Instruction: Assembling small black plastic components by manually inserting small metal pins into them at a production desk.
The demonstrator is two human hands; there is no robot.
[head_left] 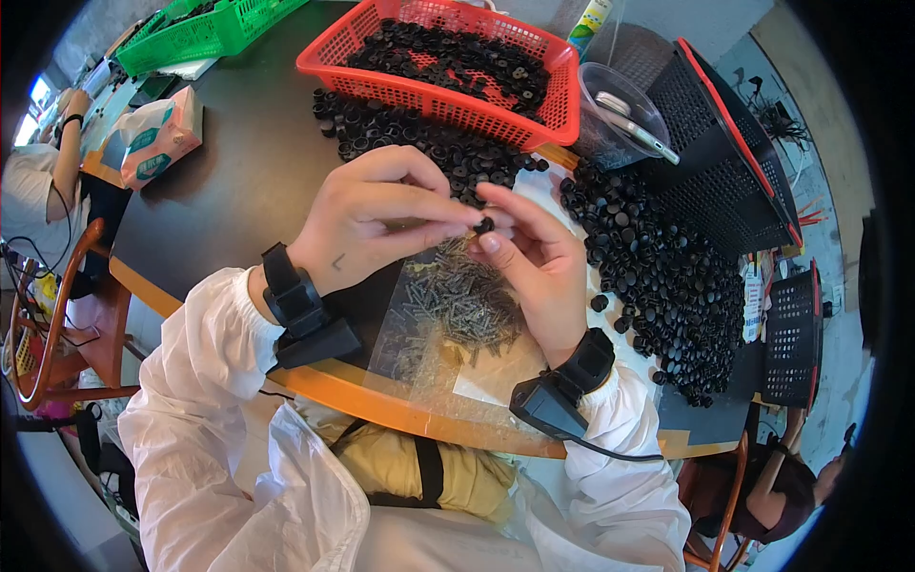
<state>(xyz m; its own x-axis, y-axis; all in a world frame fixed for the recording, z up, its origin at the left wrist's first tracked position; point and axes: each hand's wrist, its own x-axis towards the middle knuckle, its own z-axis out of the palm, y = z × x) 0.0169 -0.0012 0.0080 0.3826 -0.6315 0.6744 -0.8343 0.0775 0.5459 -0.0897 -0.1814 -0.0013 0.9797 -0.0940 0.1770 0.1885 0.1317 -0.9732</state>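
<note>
My left hand (pixel 386 205) and my right hand (pixel 538 262) meet over the table, fingertips closed on one small round black plastic part (pixel 484 225). The fingers cover much of it, and both hands touch it. Just below them lies a heap of thin metal pieces (pixel 462 300), like small springs or screws, on a clear plastic sheet (pixel 405 367). Beyond my fingers spreads a pile of black ring-shaped parts (pixel 381 129). To the right of my right hand is a large heap of glossy black round caps (pixel 658 276).
A red basket (pixel 438 100) of black discs stands at the back, beside a clear tub (pixel 620 114) holding a phone. Black crates (pixel 715 143) line the right side. A tissue pack (pixel 160 136) and a green basket (pixel 205 36) are far left. Other people sit at both sides.
</note>
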